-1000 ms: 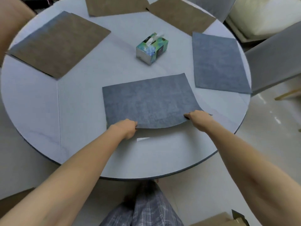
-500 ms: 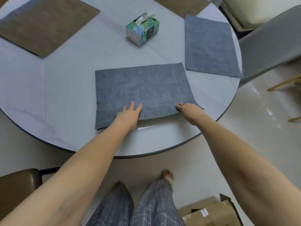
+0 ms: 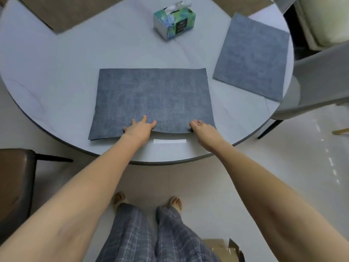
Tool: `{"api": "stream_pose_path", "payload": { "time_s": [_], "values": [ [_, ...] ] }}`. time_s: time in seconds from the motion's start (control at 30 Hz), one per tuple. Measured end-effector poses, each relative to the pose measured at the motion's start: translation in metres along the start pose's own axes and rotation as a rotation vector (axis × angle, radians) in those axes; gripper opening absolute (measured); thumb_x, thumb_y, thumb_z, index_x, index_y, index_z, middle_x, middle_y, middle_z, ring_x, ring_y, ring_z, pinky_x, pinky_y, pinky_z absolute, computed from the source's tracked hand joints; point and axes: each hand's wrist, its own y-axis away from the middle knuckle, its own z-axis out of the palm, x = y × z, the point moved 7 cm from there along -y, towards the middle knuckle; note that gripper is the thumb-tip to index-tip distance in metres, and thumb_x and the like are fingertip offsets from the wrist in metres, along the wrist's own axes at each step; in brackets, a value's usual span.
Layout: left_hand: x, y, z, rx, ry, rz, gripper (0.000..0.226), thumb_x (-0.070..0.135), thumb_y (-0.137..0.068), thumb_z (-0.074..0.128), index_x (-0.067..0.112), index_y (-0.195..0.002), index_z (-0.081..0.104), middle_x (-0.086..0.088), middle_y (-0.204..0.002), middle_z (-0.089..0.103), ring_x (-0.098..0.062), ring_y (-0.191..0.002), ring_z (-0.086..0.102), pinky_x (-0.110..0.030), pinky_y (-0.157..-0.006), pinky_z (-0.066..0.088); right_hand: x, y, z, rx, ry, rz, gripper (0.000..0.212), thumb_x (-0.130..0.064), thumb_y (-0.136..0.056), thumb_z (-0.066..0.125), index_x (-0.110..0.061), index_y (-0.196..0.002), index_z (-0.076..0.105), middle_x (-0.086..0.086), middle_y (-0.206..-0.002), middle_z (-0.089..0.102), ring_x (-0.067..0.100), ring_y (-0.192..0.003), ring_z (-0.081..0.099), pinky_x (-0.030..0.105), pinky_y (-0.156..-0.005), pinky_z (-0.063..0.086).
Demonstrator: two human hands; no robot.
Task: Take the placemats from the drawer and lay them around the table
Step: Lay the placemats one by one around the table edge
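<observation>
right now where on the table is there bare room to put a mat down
Bare top lies left of the near gray placemat, running up to the brown placemat. A smaller patch sits between the near mat and the tissue box. The right side is crowded: the second gray placemat fills it to the table rim.

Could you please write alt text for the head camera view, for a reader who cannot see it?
A person's left hand presses flat on a grey placemat at the near edge of a round white table, while the right hand pinches its lifted near edge. Another grey placemat lies to the right, a tissue box beyond.
</observation>
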Motion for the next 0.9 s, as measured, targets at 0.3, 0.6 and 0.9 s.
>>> {"api": "stream_pose_path", "payload": {
  "time_s": [0.3, 0.6, 0.9],
  "values": [
    [0.019, 0.027, 0.031, 0.044, 0.152, 0.002, 0.071, 0.05, -0.098, 0.04, 0.036, -0.153, -0.003, -0.002, -0.161, -0.019, -0.042, -0.146, -0.013, -0.067, -0.112, 0.009, 0.02, 0.009, 0.025, 0.071, -0.012, -0.065, 0.024, 0.012, -0.079, 0.042, -0.005, -0.094, 0.048, 0.013, -0.106, 0.049, 0.031, -0.099, 0.049, 0.038, -0.061, 0.033],
    [0.024, 0.031, 0.033, 0.108, 0.248, -0.023, 0.069, 0.059, -0.096, 0.034, 0.038, -0.153, 0.0, 0.001, -0.161, -0.017, -0.037, -0.146, -0.017, -0.069, -0.111, 0.003, 0.033, 0.021, 0.035, 0.106, -0.142, -0.042, 0.002, -0.007, -0.089, 0.052, -0.009, -0.089, 0.05, 0.007, -0.127, 0.05, 0.028, -0.121, 0.048, 0.034, -0.07, 0.044],
    [0.041, 0.028, 0.042, 0.098, 0.343, -0.138, 0.088, 0.067, -0.088, 0.044, 0.042, -0.149, -0.014, 0.001, -0.156, -0.032, -0.036, -0.143, -0.028, -0.075, -0.105, -0.002, 0.026, 0.037, 0.073, 0.091, -0.376, 0.357, 0.071, -0.052, -0.097, 0.035, -0.022, -0.153, 0.003, 0.009, -0.16, -0.013, 0.026, -0.147, -0.014, 0.045, -0.118, -0.01]
  ]
}}
